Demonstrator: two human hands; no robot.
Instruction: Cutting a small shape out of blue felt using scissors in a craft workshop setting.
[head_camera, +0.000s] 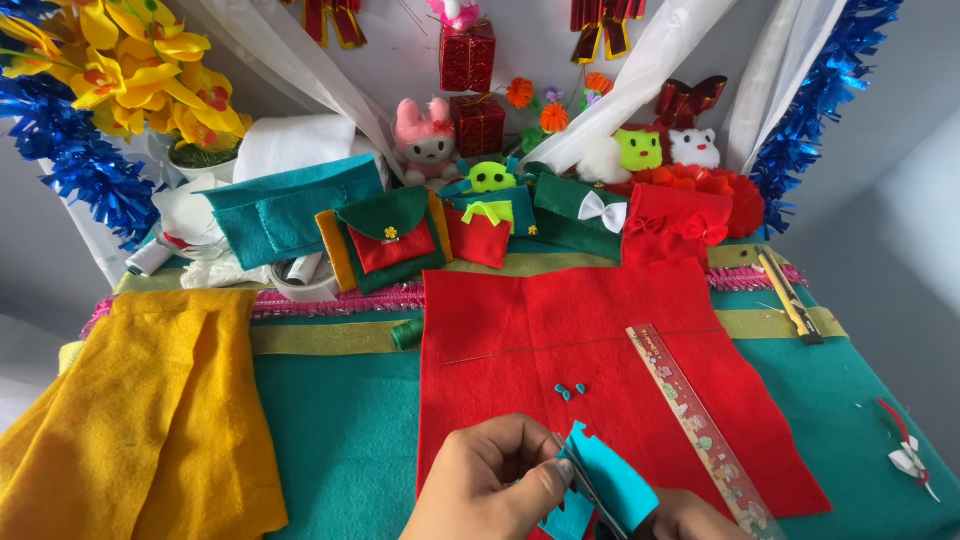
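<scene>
Now teal felt piece (610, 480) between both grips.

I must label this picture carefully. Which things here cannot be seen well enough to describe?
Head view:
- Right hand: mostly cut off by the bottom edge; its grip cannot be judged.
- Turquoise felt piece: lower part hidden by the left hand and the bottom edge.
- Two small turquoise bits on the red felt: too small to identify.
- Ruler: lower end cut off.
</scene>
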